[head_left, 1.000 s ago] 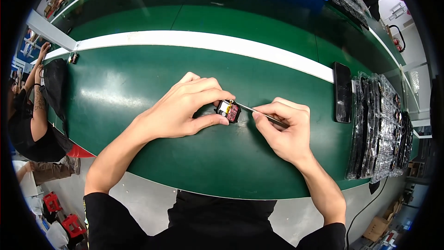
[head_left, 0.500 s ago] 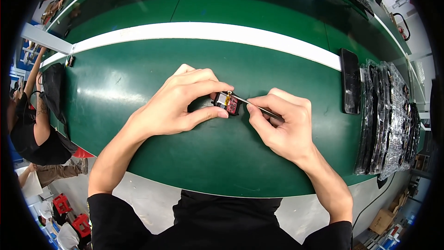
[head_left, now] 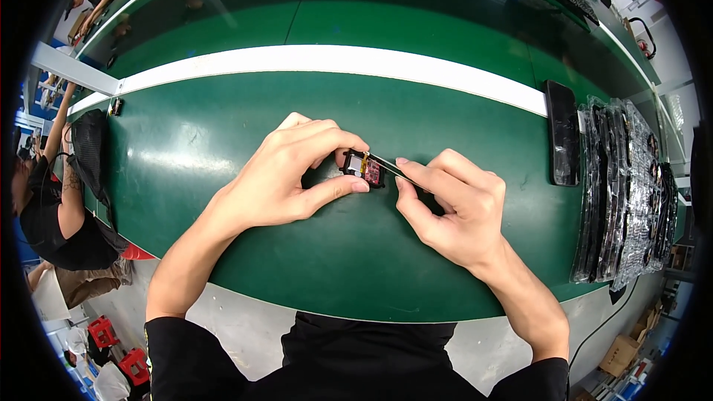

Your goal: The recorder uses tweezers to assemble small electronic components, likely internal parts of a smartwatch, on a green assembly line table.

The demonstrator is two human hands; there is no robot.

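At my far left, red plastic stools (head_left: 134, 365) stand on the smooth grey floor (head_left: 245, 312). Just above them in view, a co-worker in a black top (head_left: 56, 208) sits beside a limp black cloth bag (head_left: 88, 152), its fabric softly creased. A tiny dark piece (head_left: 116, 107) lies in the far left corner of my surface (head_left: 312, 267), a smooth, faintly scuffed green sheet with a glossy patch of light. A flat white bar (head_left: 334, 59) runs along its back, bowed by the lens.

My left hand (head_left: 293, 167) pinches a small open case (head_left: 364, 169) between thumb and forefinger, near the middle of the surface. The case is black and boxy, with a pale silvery block, a thin yellow strip and a red board inside. Slim metal tweezers (head_left: 392, 166) slant down to its upper edge; whether the tips touch it, I cannot tell. My right hand (head_left: 457, 204) grips them between thumb and fingers, the other fingers curled.

Further right lies a glossy black slab with rounded corners (head_left: 562, 134), then, close beside it, a stack of crinkled, shiny clear plastic trays (head_left: 624, 193).
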